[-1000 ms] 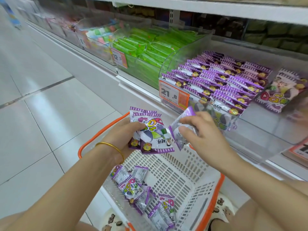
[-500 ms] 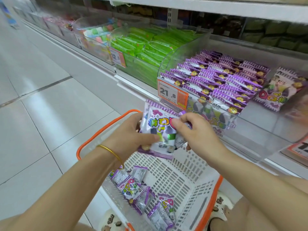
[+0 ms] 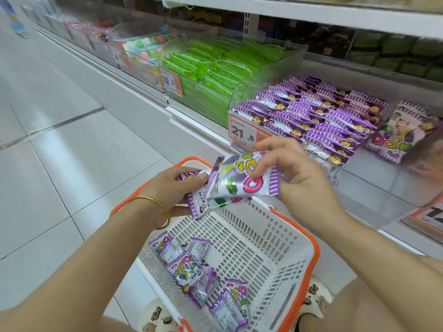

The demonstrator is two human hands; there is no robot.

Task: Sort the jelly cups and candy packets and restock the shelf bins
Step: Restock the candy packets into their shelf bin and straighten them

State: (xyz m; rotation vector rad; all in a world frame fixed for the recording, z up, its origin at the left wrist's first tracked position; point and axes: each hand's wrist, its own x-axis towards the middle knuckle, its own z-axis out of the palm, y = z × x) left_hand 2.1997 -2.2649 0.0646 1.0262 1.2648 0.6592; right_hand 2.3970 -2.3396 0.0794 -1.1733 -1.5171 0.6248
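Both hands hold a small stack of purple candy packets (image 3: 239,180) above a white basket (image 3: 268,250) with an orange rim. My left hand (image 3: 167,188) grips the stack's left end, thumb on top. My right hand (image 3: 294,173) pinches the top packet at its right end. Several more purple packets (image 3: 189,267) lie in the basket's near left corner. On the shelf ahead, a clear bin (image 3: 242,101) holds rows of the same purple packets (image 3: 318,118) behind a price tag (image 3: 244,135) reading 21.8.
A clear bin of green packets (image 3: 215,65) stands left of the purple one, with more bins of pastel sweets (image 3: 146,49) further left. A larger purple bag (image 3: 402,133) lies right of the rows. White floor tiles (image 3: 60,140) stretch to the left. An upper shelf (image 3: 311,13) overhangs.
My right hand brought its single packet onto the stack in my left hand. Both hands now hold the stack, turned flatter and a little lower over the basket.
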